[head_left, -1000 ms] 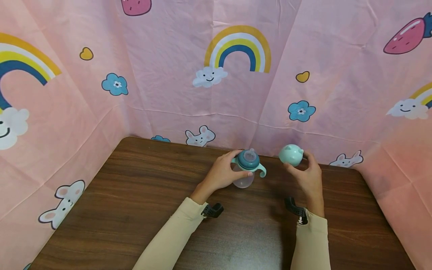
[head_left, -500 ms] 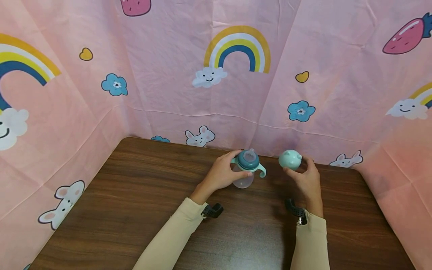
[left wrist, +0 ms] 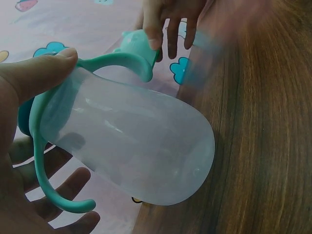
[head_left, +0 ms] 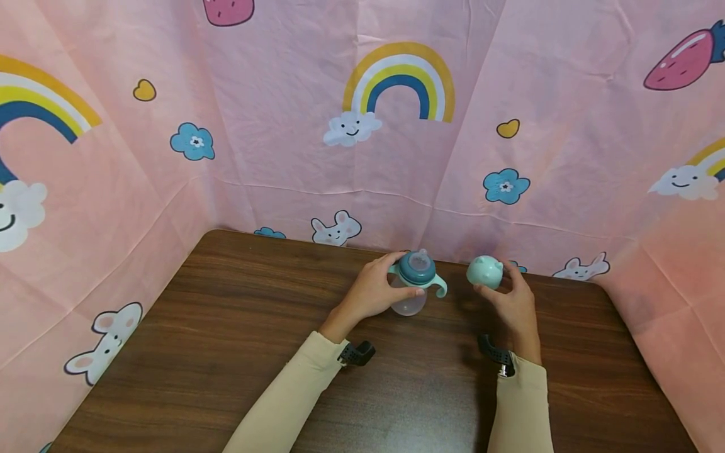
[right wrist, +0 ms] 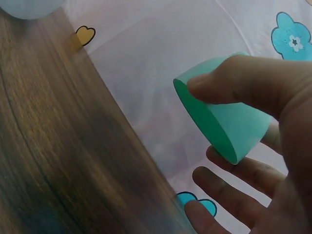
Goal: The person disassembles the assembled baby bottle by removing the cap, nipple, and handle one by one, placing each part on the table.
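Note:
In the head view my left hand (head_left: 374, 289) grips a baby bottle (head_left: 409, 304) round its dark teal collar, near the table's far edge. The bottle stands upright, its clear nipple uncovered. Two mint handles curve out from its neck, and its translucent body (left wrist: 131, 141) fills the left wrist view. To the right, my right hand (head_left: 514, 302) pinches a mint, dome-shaped bottle cap (head_left: 484, 272) with small ears between thumb and fingers. The cap is held above the table with its hollow open side (right wrist: 207, 122) downward, apart from the bottle.
The brown wooden table (head_left: 255, 352) has its far edge just beyond both hands. A pink printed cloth (head_left: 283, 126) hangs behind it and along both sides. Each wrist wears a black band with a camera mount (head_left: 357, 353).
My right hand has lowered the cap a little toward the table, and its eared top has tipped more upright. The left hand and the bottle have stayed in place.

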`<action>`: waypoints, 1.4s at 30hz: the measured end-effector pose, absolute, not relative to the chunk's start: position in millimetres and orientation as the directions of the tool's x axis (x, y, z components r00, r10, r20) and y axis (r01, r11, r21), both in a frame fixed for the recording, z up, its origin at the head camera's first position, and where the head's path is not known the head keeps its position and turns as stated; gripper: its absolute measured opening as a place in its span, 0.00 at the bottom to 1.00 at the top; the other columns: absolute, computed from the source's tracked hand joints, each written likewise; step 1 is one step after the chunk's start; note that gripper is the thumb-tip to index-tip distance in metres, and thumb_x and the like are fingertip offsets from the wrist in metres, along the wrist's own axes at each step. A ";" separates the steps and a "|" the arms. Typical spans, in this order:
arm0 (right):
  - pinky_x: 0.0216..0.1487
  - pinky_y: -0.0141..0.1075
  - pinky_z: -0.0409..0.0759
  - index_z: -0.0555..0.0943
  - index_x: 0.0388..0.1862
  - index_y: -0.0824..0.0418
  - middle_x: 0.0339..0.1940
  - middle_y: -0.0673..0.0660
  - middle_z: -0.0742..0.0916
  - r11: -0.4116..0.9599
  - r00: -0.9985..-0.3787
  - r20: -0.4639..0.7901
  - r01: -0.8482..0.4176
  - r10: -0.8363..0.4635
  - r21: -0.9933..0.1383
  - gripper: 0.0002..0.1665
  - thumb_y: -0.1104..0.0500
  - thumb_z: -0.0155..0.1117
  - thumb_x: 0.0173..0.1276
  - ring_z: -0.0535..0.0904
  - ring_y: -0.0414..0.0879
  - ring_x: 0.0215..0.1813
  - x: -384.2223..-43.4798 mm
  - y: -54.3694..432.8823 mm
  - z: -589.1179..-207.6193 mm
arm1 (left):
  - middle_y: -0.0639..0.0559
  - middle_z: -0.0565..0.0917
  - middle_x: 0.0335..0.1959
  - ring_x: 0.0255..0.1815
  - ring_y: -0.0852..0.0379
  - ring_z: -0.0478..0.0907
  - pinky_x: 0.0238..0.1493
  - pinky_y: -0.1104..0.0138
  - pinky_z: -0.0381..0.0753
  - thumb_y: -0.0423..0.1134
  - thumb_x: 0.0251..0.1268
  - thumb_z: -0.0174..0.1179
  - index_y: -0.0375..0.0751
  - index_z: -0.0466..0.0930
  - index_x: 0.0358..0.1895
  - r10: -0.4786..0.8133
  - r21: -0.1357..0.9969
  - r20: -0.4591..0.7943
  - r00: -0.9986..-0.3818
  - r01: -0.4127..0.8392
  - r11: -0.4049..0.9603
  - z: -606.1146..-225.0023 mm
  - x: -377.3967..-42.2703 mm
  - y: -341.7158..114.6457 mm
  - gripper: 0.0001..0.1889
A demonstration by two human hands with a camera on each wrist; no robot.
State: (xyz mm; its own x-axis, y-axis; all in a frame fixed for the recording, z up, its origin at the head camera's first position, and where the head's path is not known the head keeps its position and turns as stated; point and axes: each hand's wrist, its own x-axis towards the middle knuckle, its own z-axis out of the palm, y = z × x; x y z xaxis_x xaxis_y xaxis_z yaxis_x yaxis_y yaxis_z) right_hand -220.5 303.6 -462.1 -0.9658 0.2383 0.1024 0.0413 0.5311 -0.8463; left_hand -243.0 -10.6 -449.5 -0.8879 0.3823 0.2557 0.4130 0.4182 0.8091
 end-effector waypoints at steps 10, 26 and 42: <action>0.65 0.59 0.76 0.70 0.84 0.59 0.74 0.70 0.79 0.505 -0.962 0.072 0.073 0.262 -0.860 0.49 0.62 0.82 0.67 0.79 0.65 0.69 -225.4 305.2 -472.0 | 0.45 0.83 0.71 0.71 0.43 0.79 0.70 0.45 0.78 0.53 0.65 0.82 0.44 0.75 0.80 0.384 0.818 0.241 -0.891 0.400 0.414 -450.0 -243.7 -10.7 0.43; 0.68 0.66 0.72 0.70 0.80 0.64 0.74 0.73 0.78 0.562 -0.945 0.031 0.168 0.326 -0.810 0.48 0.63 0.81 0.64 0.76 0.69 0.70 -224.9 304.4 -479.6 | 0.45 0.84 0.69 0.70 0.44 0.80 0.69 0.45 0.79 0.53 0.65 0.81 0.44 0.75 0.79 0.387 0.817 0.250 -0.888 0.408 0.407 -449.4 -243.8 -10.5 0.42; 0.69 0.68 0.71 0.70 0.78 0.64 0.73 0.73 0.79 0.635 -0.954 0.016 0.187 0.300 -0.749 0.46 0.59 0.82 0.65 0.75 0.70 0.71 -225.1 304.4 -483.5 | 0.47 0.84 0.69 0.69 0.44 0.80 0.68 0.46 0.79 0.54 0.65 0.81 0.45 0.75 0.79 0.385 0.811 0.245 -0.890 0.406 0.421 -450.2 -243.9 -11.3 0.42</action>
